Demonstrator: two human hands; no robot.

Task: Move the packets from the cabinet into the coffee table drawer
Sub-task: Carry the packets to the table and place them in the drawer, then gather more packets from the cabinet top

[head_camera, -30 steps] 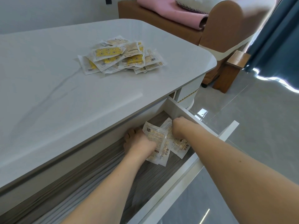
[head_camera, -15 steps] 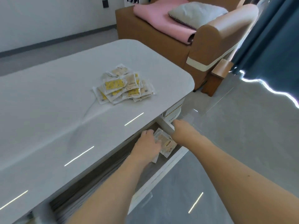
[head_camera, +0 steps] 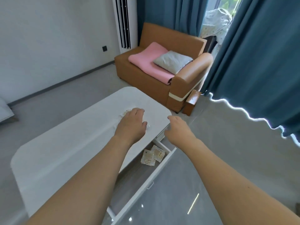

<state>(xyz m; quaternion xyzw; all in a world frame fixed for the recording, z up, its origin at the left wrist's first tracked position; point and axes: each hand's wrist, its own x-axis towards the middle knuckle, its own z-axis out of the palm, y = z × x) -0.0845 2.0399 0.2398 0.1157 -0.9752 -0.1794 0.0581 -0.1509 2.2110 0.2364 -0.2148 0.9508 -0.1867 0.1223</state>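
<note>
The left hand (head_camera: 131, 125) lies palm-down, fingers extended and relaxed, over the pile of small white-and-yellow packets (head_camera: 125, 113) on the white rounded-corner worktop (head_camera: 68, 146); whether it touches the pile cannot be told, and only the pile's far edge shows. The right hand (head_camera: 177, 129) hovers beside the worktop's corner, fingers loosely spread, holding nothing. Below, the white pull-out drawer with grey wood-grain floor (head_camera: 129, 181) stands open; several flat packets in the drawer (head_camera: 152, 157) lie overlapping at its far end.

Both arms outstretched, left grip (head_camera: 132, 123) and right grip (head_camera: 176, 129) relaxed.
</note>
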